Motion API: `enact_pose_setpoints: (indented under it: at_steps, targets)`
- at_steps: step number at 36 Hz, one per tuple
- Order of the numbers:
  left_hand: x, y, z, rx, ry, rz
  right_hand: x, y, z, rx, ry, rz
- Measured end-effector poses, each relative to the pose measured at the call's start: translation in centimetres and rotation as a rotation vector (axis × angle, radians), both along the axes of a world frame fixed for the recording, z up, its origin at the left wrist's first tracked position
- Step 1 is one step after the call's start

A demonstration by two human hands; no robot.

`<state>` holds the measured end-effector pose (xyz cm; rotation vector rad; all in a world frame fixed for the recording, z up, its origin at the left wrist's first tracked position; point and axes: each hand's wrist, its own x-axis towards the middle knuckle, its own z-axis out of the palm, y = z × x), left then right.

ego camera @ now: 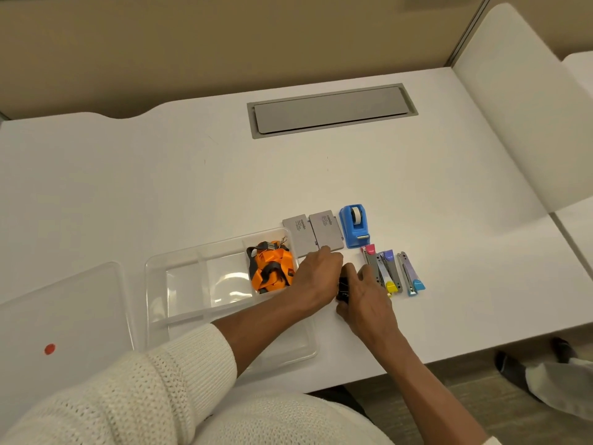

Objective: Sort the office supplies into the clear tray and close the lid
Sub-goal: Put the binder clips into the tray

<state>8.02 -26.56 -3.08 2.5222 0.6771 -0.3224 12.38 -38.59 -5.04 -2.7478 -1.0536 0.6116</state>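
Both hands, left hand [316,273] and right hand [365,300], cupped fingers-together round black binder clips [342,289] near the table's front edge, clear tray [154,284] just left.

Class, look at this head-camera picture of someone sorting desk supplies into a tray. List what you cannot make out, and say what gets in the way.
- Head view: small black items between the left hand and right hand; the hands hide most of them.
- Print on the two grey cases: too small to read.
- Tray near corner: hidden by the left sleeve.
- Lid: cut off by the left edge.
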Motion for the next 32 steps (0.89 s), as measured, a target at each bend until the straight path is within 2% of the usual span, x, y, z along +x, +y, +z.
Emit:
enact_pose_setpoints:
  at_steps: [6, 11, 15, 23, 28, 32]
  targets:
    - [-0.9, 0.6, 0.8, -0.081, -0.098, 0.067, -0.3, -0.8, 0.0, 0.062, 0.034, -0.082]
    - [-2.6, 1.5, 3.5, -0.161, -0.270, 0.115, 0.1, -1.5, 0.5, 0.145, 0.174, -0.246]
    - [-5.2, 3.5, 5.8, -0.206, -0.371, 0.233, 0.8, -1.9, 0.7, 0.158, 0.277, -0.335]
    - [-11.3, 6.4, 6.8, -0.259, -0.388, 0.464, 0.6, -2.0, 0.0, 0.165, 0.240, -0.280]
    - [-13.0, 6.6, 6.5, -0.274, -0.408, 0.493, 0.3, -2.3, 0.2, 0.144, 0.141, -0.203]
    - [-13.2, 6.3, 6.4, -0.304, -0.419, 0.475, 0.7, -3.3, 1.1, 0.147, 0.060, -0.032]
